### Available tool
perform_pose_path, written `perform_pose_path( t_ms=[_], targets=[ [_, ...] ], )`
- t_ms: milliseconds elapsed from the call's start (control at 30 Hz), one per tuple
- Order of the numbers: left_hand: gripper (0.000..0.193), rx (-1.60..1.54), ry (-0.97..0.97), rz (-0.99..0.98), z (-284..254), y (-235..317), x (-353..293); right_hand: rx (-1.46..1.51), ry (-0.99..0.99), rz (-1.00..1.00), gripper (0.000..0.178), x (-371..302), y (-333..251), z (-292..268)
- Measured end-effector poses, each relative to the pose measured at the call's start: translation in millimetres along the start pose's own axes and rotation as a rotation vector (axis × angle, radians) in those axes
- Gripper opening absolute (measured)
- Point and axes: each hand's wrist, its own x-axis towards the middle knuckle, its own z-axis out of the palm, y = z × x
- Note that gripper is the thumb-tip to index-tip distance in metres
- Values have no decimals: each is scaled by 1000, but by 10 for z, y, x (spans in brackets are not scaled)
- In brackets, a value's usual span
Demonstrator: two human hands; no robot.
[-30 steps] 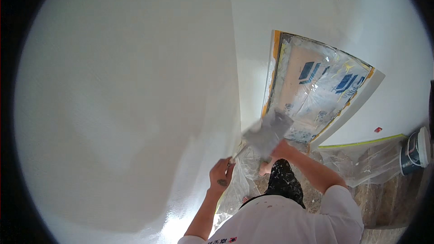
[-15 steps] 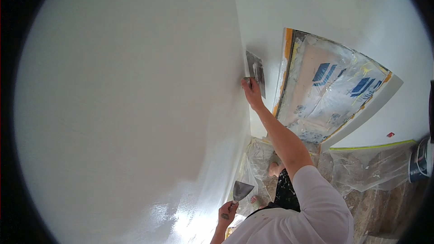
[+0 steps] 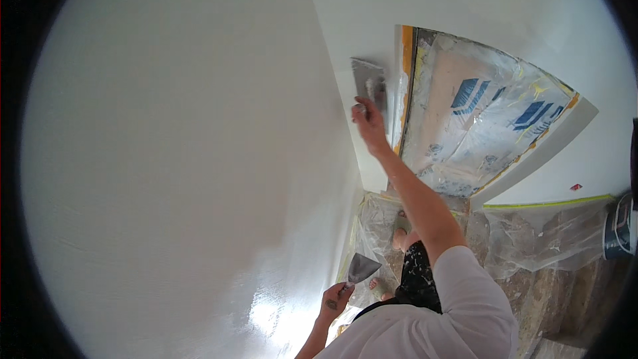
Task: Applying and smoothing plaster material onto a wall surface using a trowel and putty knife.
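My right hand [image 3: 369, 125] is closed round the handle of a wide steel plastering trowel [image 3: 369, 80]. The trowel's blade lies against the narrow strip of white wall between the room corner and the wrapped doorway; whether its whole face touches cannot be told. Low by my body, my left hand [image 3: 335, 302] grips the handle of a putty knife [image 3: 363, 267], its broad grey blade pointing up and to the right, apart from the wall. The large white wall [image 3: 179, 133] on the left shows a damp, shiny patch near the bottom.
Plastic film with blue print covers the door [image 3: 485, 119], edged with orange tape. Clear sheeting [image 3: 531, 236] lies over the floor and lower right wall under a yellow-green tape line. A dark bucket [image 3: 619, 229] stands far right. A small red thing [image 3: 575, 187] shows on the right wall.
The trowel in my right hand has moved slightly up and to the left in view. My left hand keeps the putty knife. The whole scene has shifted a little as my head moved.
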Motion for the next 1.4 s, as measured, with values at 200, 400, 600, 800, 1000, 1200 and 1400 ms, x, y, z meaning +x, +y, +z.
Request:
perform_pose_path(
  t_ms=[200,400,600,800,1000,1200,1400],
  targets=[
    [25,13,-45,39,6,8,28,69,-65,79,34,-196,-549,-765],
    [27,-18,-104,-14,52,-115,-23,-104,-94,89,27,-320,-613,-572],
    [27,-43,-72,28,115,-185,-15,56,-147,-13,19,77,-470,231],
    [26,-59,0,23,120,-257,-27,56,-198,130,27,373,-485,521],
    [28,5,-9,-5,143,-192,-1,91,-111,131,49,316,-603,292],
    [26,-84,-73,26,98,-119,133,100,-178,113,50,91,-1000,-777],
    [32,-497,-90,-53,62,0,196,-56,-289,91,33,-376,-1583,-1099]
  ],
)
